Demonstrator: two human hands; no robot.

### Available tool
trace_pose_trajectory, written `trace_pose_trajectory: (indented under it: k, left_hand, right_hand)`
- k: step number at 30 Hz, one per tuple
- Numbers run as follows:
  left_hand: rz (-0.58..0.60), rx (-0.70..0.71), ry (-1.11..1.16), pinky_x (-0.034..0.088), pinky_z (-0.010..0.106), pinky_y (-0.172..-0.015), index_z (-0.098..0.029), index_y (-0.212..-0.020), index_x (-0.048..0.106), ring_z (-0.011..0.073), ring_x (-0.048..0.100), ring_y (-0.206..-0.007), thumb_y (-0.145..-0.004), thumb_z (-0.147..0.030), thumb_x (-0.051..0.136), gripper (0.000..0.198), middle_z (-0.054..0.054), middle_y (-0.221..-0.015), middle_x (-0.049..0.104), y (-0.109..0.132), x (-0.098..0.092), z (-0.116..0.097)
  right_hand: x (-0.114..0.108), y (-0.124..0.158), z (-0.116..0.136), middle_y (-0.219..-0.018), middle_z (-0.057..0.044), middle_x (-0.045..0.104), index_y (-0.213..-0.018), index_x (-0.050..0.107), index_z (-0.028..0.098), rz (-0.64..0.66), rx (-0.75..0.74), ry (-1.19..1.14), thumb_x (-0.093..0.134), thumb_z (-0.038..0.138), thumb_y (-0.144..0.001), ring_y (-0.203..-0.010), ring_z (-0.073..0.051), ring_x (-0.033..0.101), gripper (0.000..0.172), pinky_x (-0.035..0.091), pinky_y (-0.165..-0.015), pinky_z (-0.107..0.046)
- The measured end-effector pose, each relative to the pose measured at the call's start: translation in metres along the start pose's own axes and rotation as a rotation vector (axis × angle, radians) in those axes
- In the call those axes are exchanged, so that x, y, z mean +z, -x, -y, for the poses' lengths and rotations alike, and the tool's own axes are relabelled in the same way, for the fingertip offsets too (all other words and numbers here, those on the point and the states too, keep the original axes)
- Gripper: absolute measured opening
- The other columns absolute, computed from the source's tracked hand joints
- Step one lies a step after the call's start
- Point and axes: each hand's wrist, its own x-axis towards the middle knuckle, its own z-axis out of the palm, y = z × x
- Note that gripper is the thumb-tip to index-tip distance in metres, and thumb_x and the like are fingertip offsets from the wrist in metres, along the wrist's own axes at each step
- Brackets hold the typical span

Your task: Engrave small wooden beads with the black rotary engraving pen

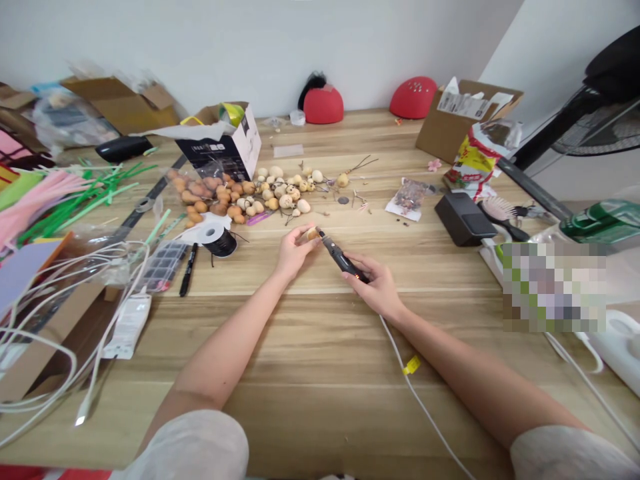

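Note:
My left hand point(294, 249) pinches a small pale gourd point(313, 234) just above the wooden table point(320, 373). My right hand point(376, 283) grips a slim black rotary tool point(341, 257) like a pen, and its tip touches the gourd. A white cord point(415, 390) with a yellow tag runs from the tool toward me. Beyond my hands lies a pile of pale gourds point(280, 193) next to a bag of brown ones point(207, 197).
A spool of black thread point(219, 239) and a black marker point(188, 268) lie to the left, with green and pink pipe cleaners point(70, 200) and white cables point(60, 313) beyond. Cardboard boxes point(453, 117), a black adapter point(463, 219) and a hairbrush point(500, 213) sit at the right.

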Motion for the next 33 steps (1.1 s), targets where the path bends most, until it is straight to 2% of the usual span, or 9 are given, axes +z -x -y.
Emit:
trace_pose_trajectory:
  k: [5,11,15,19,23,28,33]
  left_hand:
    - [0.003,0.02,-0.004,0.048,0.042,-0.106,-0.016,-0.103,0.072,0.0263,0.063,-0.12,-0.054,-0.034,0.09,0.055,0.012,-0.128,0.068,0.0002,0.0,0.0]
    - [0.001,-0.003,0.025,0.054,0.042,-0.097,-0.015,-0.105,0.072,0.0236,0.068,-0.104,-0.051,-0.036,0.092,0.061,0.01,-0.116,0.072,0.0011,0.0006,-0.0008]
    - [0.005,-0.011,0.015,0.052,0.044,-0.103,-0.015,-0.105,0.074,0.0253,0.067,-0.109,-0.051,-0.035,0.092,0.06,0.01,-0.118,0.073,0.0008,0.0002,-0.001]
    - [-0.004,-0.015,0.012,0.053,0.044,-0.102,-0.016,-0.101,0.077,0.0291,0.064,-0.118,-0.05,-0.034,0.092,0.056,0.009,-0.127,0.069,0.0009,0.0007,-0.0008]
    - [-0.003,-0.036,0.033,0.053,0.044,-0.103,-0.016,-0.106,0.076,0.0256,0.067,-0.111,-0.053,-0.034,0.091,0.058,0.008,-0.119,0.073,0.0014,0.0016,-0.0008]
    - [-0.006,-0.043,0.019,0.055,0.043,-0.1,-0.016,-0.109,0.076,0.0239,0.069,-0.105,-0.052,-0.037,0.092,0.063,0.007,-0.113,0.074,0.0007,0.0009,-0.0001]
    - [-0.006,-0.05,0.025,0.054,0.043,-0.1,-0.016,-0.111,0.075,0.0216,0.07,-0.098,-0.053,-0.037,0.092,0.064,0.007,-0.108,0.075,0.0005,0.0004,0.0002]
  right_hand:
    - [0.0002,-0.0005,-0.0009,-0.098,-0.009,0.077,-0.12,0.07,0.016,0.003,0.012,-0.003,0.071,0.039,-0.075,-0.082,-0.023,0.071,0.051,0.054,-0.061,-0.029]
    - [0.0002,-0.0005,-0.0032,-0.117,-0.01,0.076,-0.118,0.072,0.019,0.01,-0.036,0.007,0.072,0.036,-0.077,-0.102,-0.027,0.072,0.045,0.057,-0.085,-0.038]
    - [0.0,-0.0006,-0.0039,-0.115,-0.009,0.076,-0.12,0.072,0.019,0.009,-0.009,0.007,0.072,0.037,-0.077,-0.1,-0.028,0.073,0.046,0.059,-0.08,-0.038]
    - [-0.0001,-0.0006,-0.0043,-0.116,-0.009,0.076,-0.117,0.074,0.02,0.007,-0.052,0.016,0.072,0.036,-0.077,-0.102,-0.028,0.072,0.043,0.058,-0.089,-0.04]
    - [-0.0002,-0.0006,-0.0044,-0.113,-0.009,0.077,-0.12,0.072,0.02,0.0,-0.009,0.019,0.072,0.037,-0.077,-0.098,-0.029,0.073,0.047,0.06,-0.084,-0.041]
    - [0.0,-0.0006,-0.0043,-0.12,-0.008,0.075,-0.115,0.075,0.02,-0.002,-0.072,0.015,0.072,0.033,-0.077,-0.107,-0.029,0.071,0.041,0.055,-0.097,-0.043]
    - [0.0003,-0.0001,-0.0051,-0.117,-0.009,0.076,-0.118,0.074,0.019,0.0,-0.044,0.033,0.071,0.033,-0.078,-0.102,-0.029,0.073,0.043,0.057,-0.094,-0.044]
